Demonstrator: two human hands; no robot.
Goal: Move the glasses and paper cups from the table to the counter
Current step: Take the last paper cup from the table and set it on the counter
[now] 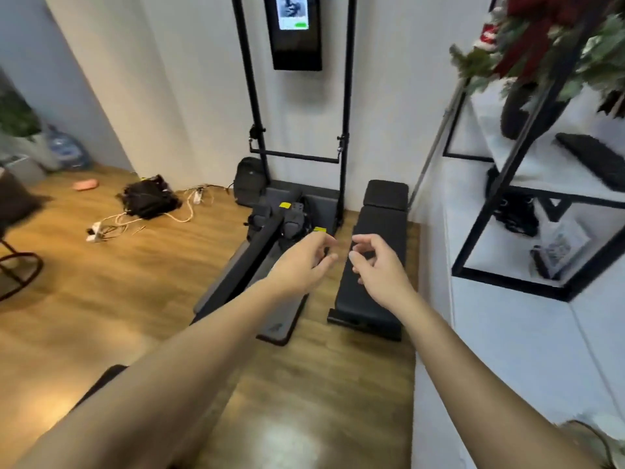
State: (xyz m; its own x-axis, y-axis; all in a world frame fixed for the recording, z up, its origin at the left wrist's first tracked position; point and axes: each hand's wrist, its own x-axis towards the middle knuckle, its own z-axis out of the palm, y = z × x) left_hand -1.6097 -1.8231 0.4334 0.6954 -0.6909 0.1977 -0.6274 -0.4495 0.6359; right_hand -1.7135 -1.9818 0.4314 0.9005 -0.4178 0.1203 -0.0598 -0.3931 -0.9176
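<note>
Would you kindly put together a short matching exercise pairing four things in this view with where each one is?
Things:
1. left hand
2. wall screen
3. black bench
4. keyboard

Places:
A. on the white shelf at the right
B. flat on the wooden floor, below the right hand
C. in mid-air, empty, fingers loosely curled
D. high on the wall between two black poles

Pairs: 1-C, 2-D, 3-B, 4-A
</note>
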